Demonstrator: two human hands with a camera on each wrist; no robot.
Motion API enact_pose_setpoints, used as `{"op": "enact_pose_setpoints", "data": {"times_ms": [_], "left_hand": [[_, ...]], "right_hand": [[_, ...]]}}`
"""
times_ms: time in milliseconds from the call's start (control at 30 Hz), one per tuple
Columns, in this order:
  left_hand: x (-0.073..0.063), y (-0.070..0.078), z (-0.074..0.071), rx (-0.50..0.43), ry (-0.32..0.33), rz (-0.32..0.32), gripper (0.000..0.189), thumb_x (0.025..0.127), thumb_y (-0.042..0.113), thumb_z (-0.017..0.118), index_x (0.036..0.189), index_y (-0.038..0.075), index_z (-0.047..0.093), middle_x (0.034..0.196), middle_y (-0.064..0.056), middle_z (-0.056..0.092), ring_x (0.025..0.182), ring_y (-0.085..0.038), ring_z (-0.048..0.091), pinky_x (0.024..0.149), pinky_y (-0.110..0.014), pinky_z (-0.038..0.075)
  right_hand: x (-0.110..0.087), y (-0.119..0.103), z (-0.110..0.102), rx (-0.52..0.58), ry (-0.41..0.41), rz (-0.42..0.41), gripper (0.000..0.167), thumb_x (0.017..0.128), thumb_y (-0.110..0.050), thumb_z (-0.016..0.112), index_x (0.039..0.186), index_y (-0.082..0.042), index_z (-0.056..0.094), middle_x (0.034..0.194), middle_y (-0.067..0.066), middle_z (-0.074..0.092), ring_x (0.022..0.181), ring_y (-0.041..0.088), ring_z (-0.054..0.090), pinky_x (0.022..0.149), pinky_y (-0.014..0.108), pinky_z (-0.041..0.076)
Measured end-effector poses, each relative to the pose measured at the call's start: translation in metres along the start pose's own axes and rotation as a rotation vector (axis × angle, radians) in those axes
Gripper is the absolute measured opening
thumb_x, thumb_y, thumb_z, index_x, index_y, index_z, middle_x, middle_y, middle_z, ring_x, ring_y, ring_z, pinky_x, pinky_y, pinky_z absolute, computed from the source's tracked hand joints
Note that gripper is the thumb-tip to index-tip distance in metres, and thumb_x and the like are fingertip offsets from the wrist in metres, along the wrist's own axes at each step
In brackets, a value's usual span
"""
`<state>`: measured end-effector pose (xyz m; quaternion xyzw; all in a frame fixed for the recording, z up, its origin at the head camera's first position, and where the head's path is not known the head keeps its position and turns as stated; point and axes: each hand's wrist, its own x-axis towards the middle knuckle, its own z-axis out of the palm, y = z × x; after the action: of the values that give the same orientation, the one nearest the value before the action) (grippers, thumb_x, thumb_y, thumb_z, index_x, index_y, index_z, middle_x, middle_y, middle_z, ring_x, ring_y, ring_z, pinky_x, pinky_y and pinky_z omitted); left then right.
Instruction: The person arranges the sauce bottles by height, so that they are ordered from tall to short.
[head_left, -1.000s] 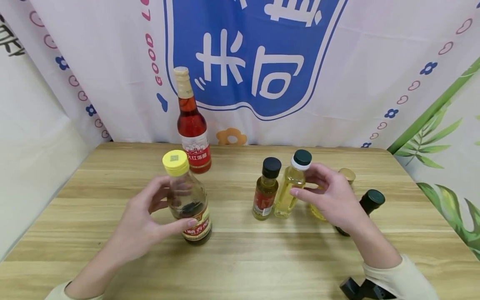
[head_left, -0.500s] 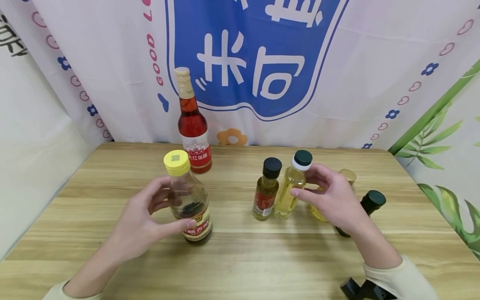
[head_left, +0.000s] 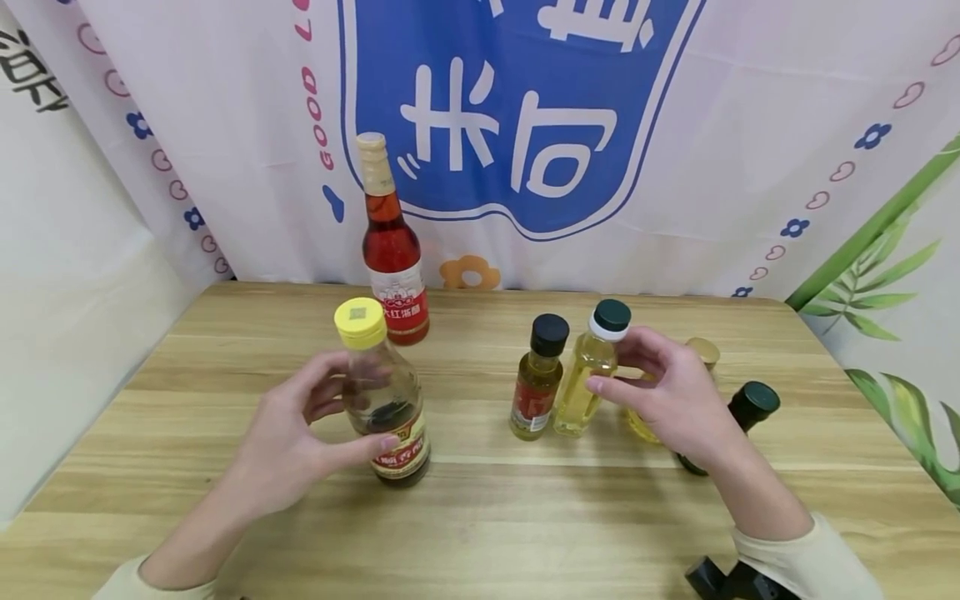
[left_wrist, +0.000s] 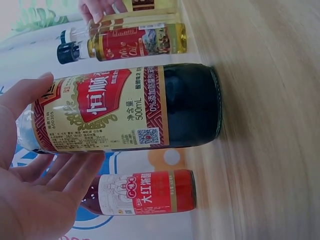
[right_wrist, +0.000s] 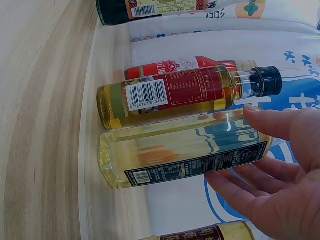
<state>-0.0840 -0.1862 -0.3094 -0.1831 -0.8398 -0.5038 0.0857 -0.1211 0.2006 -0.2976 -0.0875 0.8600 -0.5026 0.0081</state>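
Observation:
My left hand [head_left: 292, 454] grips a vinegar bottle [head_left: 386, 383] with a yellow cap and dark liquid in its lower part. Its thumb lies along the front label, the fingers behind the glass. In the left wrist view the bottle's base [left_wrist: 195, 105] is right at the tabletop. My right hand [head_left: 671, 392] holds a clear bottle of pale yellow oil [head_left: 581, 387] with a dark green cap, thumb on one side and fingers on the other. Just left of it stands a small olive oil bottle [head_left: 536, 387], black-capped and red-labelled.
Behind the vinegar stands a tall bottle of red vinegar [head_left: 392, 250]. Partly hidden by my right hand and forearm are a gold-capped bottle [head_left: 703, 350] and a dark bottle with a green cap [head_left: 753, 402]. A printed curtain [head_left: 247, 208] hangs at the back edge of the wooden table [head_left: 480, 525].
The head view has shifted a little, so everything appears slightly farther right. Both hands keep their hold, and the bottles stay in the same places relative to each other.

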Motion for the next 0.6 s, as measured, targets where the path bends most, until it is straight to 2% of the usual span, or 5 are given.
{"op": "enact_pose_setpoints", "data": {"times_ms": [200,400,600], "left_hand": [[-0.0012,0.0005,0.0009,0.010,0.008,-0.040,0.068,0.077,0.015,0.096,0.136,0.014,0.061,0.129,-0.003,0.075,0.112,0.001,0.070,0.095,-0.012,0.057],[-0.0015,0.0010,0.0036,-0.021,0.032,-0.042,0.068,0.076,0.012,0.097,0.135,0.014,0.063,0.128,-0.003,0.076,0.112,-0.001,0.071,0.095,-0.014,0.059],[-0.0016,0.0061,0.0043,-0.054,0.050,-0.123,0.068,0.077,0.015,0.097,0.136,0.014,0.064,0.129,-0.003,0.077,0.113,-0.003,0.072,0.096,-0.014,0.058]], "right_hand": [[-0.0002,0.0004,-0.0003,-0.004,-0.001,0.005,0.053,0.094,-0.022,0.083,0.141,-0.011,0.061,0.130,0.014,0.069,0.121,0.029,0.069,0.096,0.021,0.062],[-0.0007,0.0010,0.0001,-0.006,0.000,0.005,0.053,0.094,-0.022,0.083,0.141,-0.010,0.061,0.131,0.015,0.069,0.121,0.029,0.069,0.096,0.021,0.062],[-0.0004,0.0007,-0.0003,-0.017,-0.001,-0.007,0.052,0.094,-0.024,0.083,0.141,-0.011,0.062,0.130,0.013,0.070,0.121,0.027,0.068,0.096,0.018,0.061]]}}
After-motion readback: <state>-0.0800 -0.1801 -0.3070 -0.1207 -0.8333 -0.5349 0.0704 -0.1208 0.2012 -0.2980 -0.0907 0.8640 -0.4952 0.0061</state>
